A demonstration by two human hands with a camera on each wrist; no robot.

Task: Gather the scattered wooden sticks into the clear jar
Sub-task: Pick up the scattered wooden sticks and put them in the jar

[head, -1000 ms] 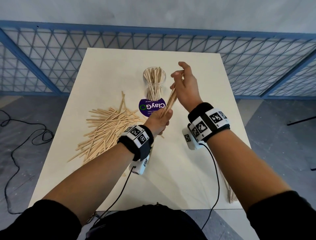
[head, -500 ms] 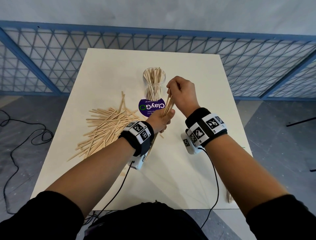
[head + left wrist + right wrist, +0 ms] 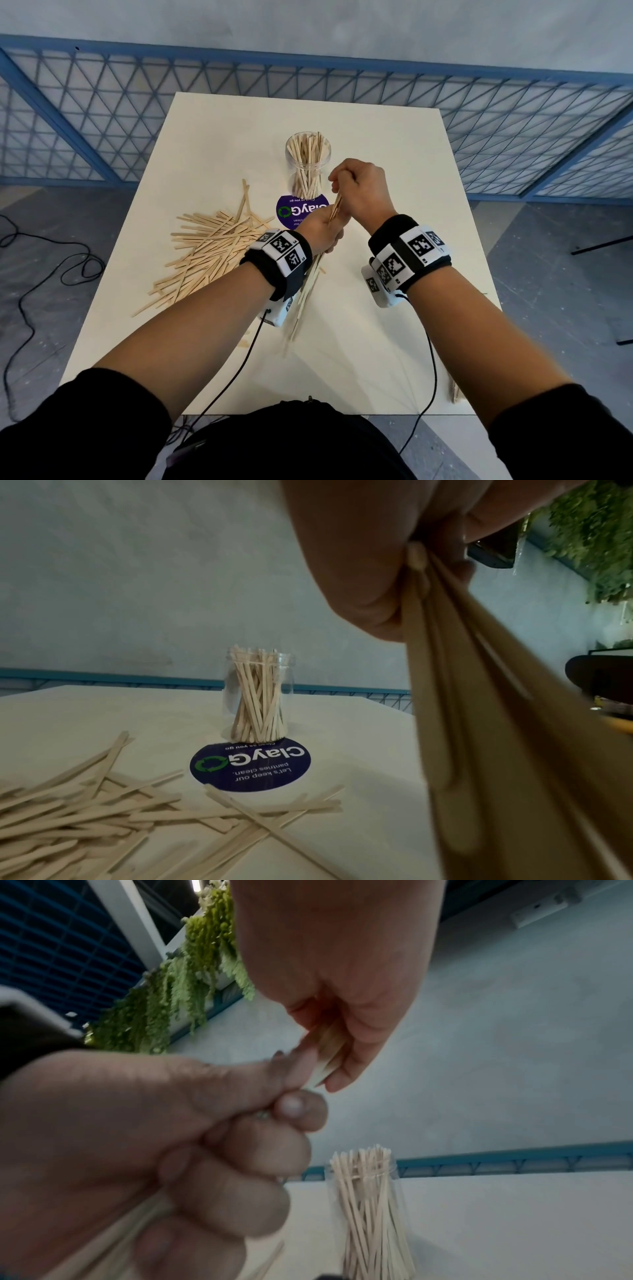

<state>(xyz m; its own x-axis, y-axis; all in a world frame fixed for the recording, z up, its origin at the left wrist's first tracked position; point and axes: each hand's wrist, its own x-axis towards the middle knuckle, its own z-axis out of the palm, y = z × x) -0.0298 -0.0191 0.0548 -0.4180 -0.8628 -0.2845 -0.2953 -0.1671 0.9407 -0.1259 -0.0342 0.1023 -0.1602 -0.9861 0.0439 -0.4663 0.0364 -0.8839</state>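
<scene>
The white counter [image 3: 219, 120] carried a loose pile of wooden sticks [image 3: 209, 246] on its left half, sprawled beside a round purple sticker [image 3: 291, 214]. Behind the sticker stood the clear jar [image 3: 308, 164], upright and already packed with sticks standing on end.

In front of the jar, the left hand [image 3: 322, 233] was wrapped in a fist around a bundle of sticks [image 3: 306, 287] that slanted down toward the person. The right hand [image 3: 363, 192], held just above it, had its fingers curled and pinching the bundle's upper ends.

The left wrist view read the sticker upside down: "ClayGo", "Clean as you go", "Let's keep our pantries clean." The right wrist view alone showed the left hand's fingers [image 3: 240, 1150] folded over the bundle, plus hanging green plants [image 3: 178, 982] overhead.
</scene>
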